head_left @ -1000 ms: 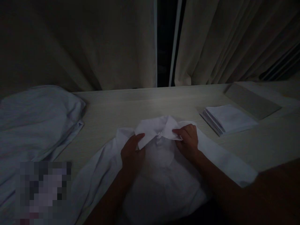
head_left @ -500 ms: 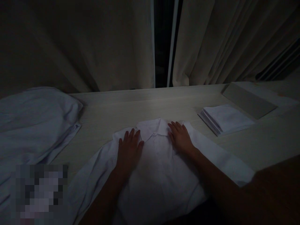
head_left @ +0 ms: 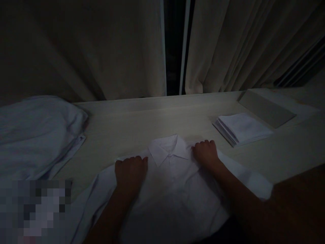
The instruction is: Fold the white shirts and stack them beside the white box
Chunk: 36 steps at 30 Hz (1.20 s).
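A white collared shirt point(head_left: 175, 193) lies front up on the pale table, its collar pointing away from me and its sleeves spread to both sides. My left hand point(head_left: 130, 173) is closed on the shirt's left shoulder, fingers curled over the cloth. On the other side of the collar, my right hand point(head_left: 206, 152) grips the right shoulder in the same way. Both fingertips are tucked under and partly hidden. The shirt's lower part runs out of view beneath my forearms.
A large heap of white cloth point(head_left: 40, 135) lies at the left. Folded white cloths point(head_left: 243, 128) are stacked at the right, in front of a grey board-like piece point(head_left: 267, 108). Curtains point(head_left: 122, 51) hang behind the table point(head_left: 122, 118). A blurred patch covers the lower left.
My hands, flat with fingers spread before, have moved apart to the shoulders and closed on the cloth. The collar now lies more fully in view and the shirt sits slightly nearer me.
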Tool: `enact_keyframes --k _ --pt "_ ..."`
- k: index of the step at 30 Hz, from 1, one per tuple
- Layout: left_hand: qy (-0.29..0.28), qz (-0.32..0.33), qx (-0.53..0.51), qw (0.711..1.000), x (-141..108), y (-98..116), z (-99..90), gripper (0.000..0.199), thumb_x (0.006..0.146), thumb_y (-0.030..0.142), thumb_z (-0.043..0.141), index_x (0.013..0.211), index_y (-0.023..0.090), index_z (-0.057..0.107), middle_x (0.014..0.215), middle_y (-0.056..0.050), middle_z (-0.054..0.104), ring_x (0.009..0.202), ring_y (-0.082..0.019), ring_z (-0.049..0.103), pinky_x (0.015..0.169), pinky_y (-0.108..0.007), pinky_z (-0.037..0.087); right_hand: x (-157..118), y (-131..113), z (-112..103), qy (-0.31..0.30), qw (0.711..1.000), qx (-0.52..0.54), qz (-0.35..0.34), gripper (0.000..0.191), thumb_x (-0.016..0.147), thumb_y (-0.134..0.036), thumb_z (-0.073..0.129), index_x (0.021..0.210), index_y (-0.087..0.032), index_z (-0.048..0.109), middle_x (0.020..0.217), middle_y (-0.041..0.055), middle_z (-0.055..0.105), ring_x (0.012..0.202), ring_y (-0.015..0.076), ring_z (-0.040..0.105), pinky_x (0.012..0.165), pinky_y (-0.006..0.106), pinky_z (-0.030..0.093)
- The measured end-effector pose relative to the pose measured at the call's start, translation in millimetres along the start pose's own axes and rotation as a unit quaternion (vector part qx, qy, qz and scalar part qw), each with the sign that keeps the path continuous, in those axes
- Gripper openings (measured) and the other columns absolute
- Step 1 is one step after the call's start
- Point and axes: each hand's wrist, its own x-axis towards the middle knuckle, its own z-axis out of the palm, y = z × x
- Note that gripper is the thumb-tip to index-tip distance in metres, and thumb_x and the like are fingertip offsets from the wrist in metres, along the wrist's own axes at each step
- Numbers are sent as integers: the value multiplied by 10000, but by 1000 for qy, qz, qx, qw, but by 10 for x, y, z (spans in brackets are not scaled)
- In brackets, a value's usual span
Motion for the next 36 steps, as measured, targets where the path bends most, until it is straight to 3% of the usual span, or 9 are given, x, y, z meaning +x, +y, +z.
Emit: enact_keyframes --k 4,7,13,17,21,26,29,33,36 --pt "75 38 -63 994 115 43 194 520 946 398 244 1251 123 564 1276 -175 602 1205 -279 529 996 -451 382 77 -88 100 87 992 54 -68 396 985 -286 366 1306 -153 556 1369 153 539 1285 281 436 1069 464 249" --pt "65 55 -93 992 196 74 344 511 947 333 252 1370 127 454 1454 -165 456 1362 -280 371 1079 -502 299 122 -143 221 73 989 97 -86 438 1008 -280 308 1402 -146 444 1430 135 479 1316 246 400 1094 428 234" --pt "31 41 -158 986 257 38 288 503 950 332 204 1224 156 588 1163 -142 661 1089 -238 594 970 -409 402 141 -146 284 45 989 138 -40 382 929 -362 501 1250 -170 572 1134 148 639 1096 279 536 951 403 358" --pt "-30 -8 -198 980 275 2 180 520 936 389 205 1005 162 668 1013 -156 698 966 -276 637 886 -456 423 182 -135 303 28 974 223 -40 219 834 -280 580 1015 -178 652 1010 111 668 972 243 576 864 351 400" --pt "-86 -3 -281 956 283 -61 169 369 888 366 328 857 192 651 930 -96 715 854 -213 647 788 -358 454 207 -127 332 34 932 359 -44 110 752 -178 549 851 -188 597 837 41 650 766 172 576 704 275 414" --pt "-56 -32 -527 847 258 -119 125 209 762 379 538 861 203 588 824 -33 693 737 -177 625 654 -283 453 200 -89 224 -22 825 561 -72 269 697 -181 610 964 -203 584 814 -1 636 753 162 583 673 270 430" --pt "36 -55 -518 853 225 -117 46 108 721 292 557 797 219 585 793 -8 675 719 -165 612 674 -284 448 193 -60 122 -70 758 643 -84 274 761 -298 671 1018 -218 618 812 3 640 732 160 585 655 278 438" --pt "121 -93 -480 864 207 -107 6 89 714 243 542 787 228 590 822 -6 671 773 -169 617 742 -299 456 197 -45 67 -23 744 664 -67 242 818 -434 666 768 -197 659 712 -5 601 646 135 547 602 264 413" --pt "127 -82 -505 850 222 -113 51 257 697 200 530 938 233 613 942 -16 681 860 -175 630 770 -298 462 208 -55 69 6 730 682 -53 249 776 -448 718 804 -201 695 749 -1 639 668 139 574 620 267 434"
